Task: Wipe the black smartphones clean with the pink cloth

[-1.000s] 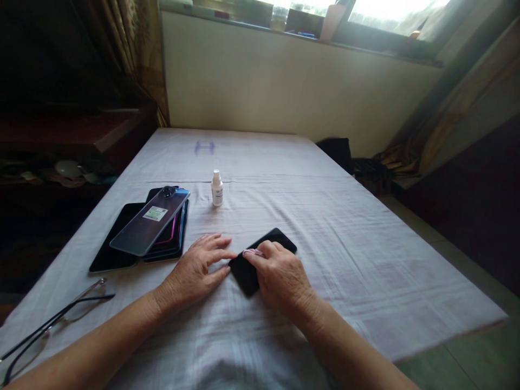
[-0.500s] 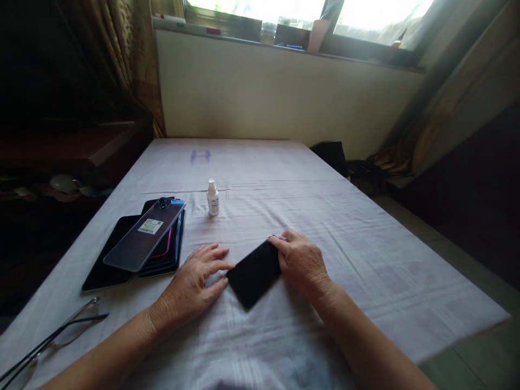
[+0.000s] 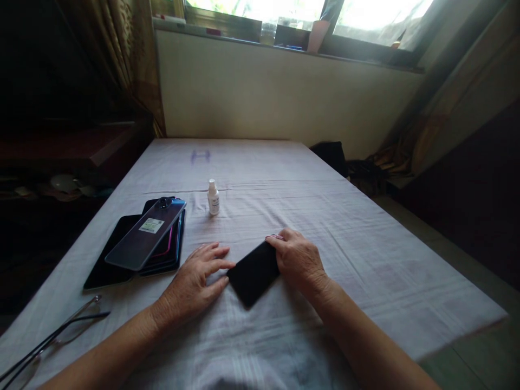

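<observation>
Though its label is unreadable, the bottle [image 3: 213, 197] stands upright.

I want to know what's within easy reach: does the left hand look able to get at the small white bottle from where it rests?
Probably yes. The left hand lies flat beside the black phone, and only bare white cloth shows between it and the small white bottle, with the stack of phones off to the side.

The single camera, worn on the head, looks forward and down along the counter [image 3: 325, 179] toward the wall [image 3: 284, 92] and window [image 3: 365, 11], with both hands close below it and the far edge well away.
</observation>
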Tool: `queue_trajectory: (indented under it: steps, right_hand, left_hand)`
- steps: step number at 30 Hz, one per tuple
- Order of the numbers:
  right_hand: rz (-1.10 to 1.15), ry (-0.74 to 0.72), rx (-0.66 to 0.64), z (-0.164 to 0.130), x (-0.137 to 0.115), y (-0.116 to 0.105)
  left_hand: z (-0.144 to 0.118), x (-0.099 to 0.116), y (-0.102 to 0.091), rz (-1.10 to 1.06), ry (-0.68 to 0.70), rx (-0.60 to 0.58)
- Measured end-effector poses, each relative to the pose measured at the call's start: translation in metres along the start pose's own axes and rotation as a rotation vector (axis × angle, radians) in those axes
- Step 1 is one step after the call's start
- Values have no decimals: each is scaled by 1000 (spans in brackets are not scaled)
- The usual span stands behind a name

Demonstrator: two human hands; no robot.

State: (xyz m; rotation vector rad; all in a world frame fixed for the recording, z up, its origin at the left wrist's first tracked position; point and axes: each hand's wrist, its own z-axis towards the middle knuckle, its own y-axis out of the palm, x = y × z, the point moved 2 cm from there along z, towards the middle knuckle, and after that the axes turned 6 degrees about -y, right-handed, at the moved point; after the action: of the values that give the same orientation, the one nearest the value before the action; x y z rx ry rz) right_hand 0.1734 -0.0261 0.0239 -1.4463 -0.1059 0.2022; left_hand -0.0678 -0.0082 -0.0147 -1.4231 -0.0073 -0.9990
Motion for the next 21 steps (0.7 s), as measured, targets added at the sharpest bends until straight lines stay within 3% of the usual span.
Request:
queue_trajectory:
  steps: [7, 14, 21]
  right_hand:
    - [81, -189, -20, -9, -22, 2]
    - [-15, 21, -9, 2, 15, 0]
    - [59, -94, 68, -17, 34, 9]
  left_hand:
    - [0, 1, -1, -3, -5, -6]
    - [1, 2, -2, 3, -5, -8]
    - [-1, 8, -3, 56, 11, -32]
